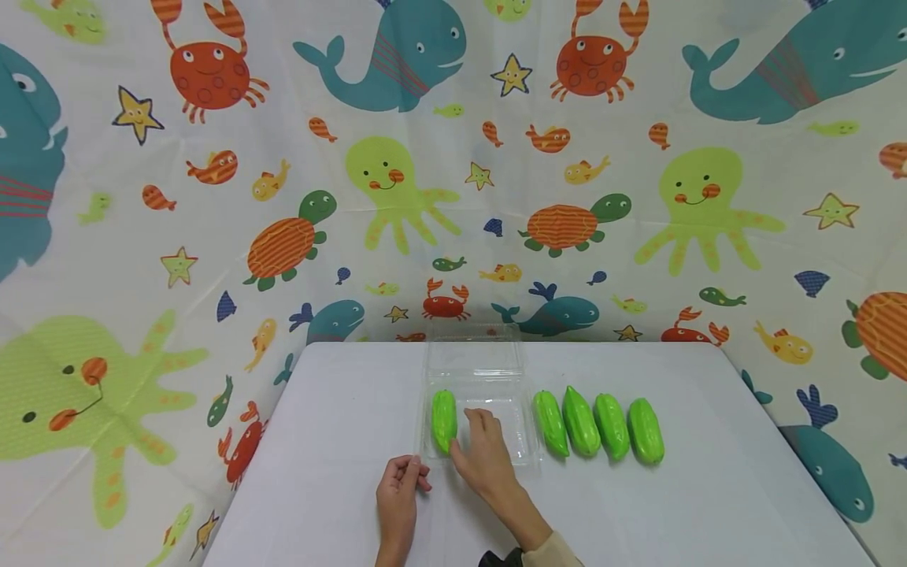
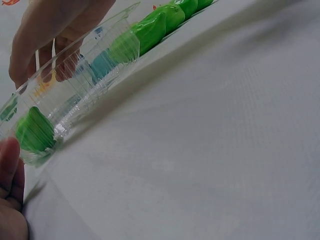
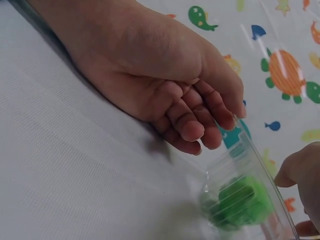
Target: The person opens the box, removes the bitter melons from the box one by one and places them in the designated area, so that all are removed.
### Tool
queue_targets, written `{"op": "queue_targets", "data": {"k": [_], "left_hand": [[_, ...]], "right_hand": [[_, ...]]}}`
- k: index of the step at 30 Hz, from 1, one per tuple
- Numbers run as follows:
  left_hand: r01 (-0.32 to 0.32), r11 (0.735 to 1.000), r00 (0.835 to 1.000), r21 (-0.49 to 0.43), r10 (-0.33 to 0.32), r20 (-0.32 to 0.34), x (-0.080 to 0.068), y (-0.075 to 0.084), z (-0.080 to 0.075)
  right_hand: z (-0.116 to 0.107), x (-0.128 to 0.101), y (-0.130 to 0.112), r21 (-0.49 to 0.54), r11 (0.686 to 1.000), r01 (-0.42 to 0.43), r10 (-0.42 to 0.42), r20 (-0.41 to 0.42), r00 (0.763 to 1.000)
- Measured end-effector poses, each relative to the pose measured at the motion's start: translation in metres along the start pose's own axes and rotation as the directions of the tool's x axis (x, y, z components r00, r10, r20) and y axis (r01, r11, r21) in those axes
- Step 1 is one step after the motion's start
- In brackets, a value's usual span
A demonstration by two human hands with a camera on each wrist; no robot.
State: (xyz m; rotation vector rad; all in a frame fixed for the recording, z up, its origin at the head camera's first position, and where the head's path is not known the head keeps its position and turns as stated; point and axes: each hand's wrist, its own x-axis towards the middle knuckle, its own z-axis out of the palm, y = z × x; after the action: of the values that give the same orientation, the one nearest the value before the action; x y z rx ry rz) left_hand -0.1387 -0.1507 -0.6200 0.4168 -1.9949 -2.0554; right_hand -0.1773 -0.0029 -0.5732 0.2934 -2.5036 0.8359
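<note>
The right hand's grip (image 1: 485, 441) is lying loose and holding nothing, its relaxed fingers reaching into the shallow clear plastic clamshell tray (image 1: 516, 447) just right of the one ridged, glossy bright-green toy gourd (image 1: 444, 420) already inside, while the left hand (image 1: 398, 488) is resting on the white-clothed desk (image 1: 340, 472) at the tray's near left corner with fingers loosely curled and nothing in them. That gourd is lying at the tray's left side, long axis running away from the person. Four more green ridged gourds (image 1: 598, 425) are lying in a parallel row just right of the tray, nearer the right hand than the left.
</note>
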Motion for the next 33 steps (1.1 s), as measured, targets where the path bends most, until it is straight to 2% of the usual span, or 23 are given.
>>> {"op": "queue_targets", "data": {"k": [12,25,33], "left_hand": [[0.014,1.0,1.0,0.01,-0.014,0.009,-0.001,0.0,0.0],[0.005,1.0,1.0,-0.016,-0.005,0.017,-0.001,0.001,-0.001],[0.013,1.0,1.0,-0.014,-0.013,0.014,-0.001,0.002,-0.001]], "right_hand": [[0.005,0.003,-0.006,-0.024,0.998,-0.05,0.052,0.115,0.992],[0.013,0.005,-0.009,-0.096,0.995,-0.002,0.015,0.136,0.991],[0.015,0.01,-0.014,-0.105,0.994,-0.035,0.055,0.192,0.98]]}}
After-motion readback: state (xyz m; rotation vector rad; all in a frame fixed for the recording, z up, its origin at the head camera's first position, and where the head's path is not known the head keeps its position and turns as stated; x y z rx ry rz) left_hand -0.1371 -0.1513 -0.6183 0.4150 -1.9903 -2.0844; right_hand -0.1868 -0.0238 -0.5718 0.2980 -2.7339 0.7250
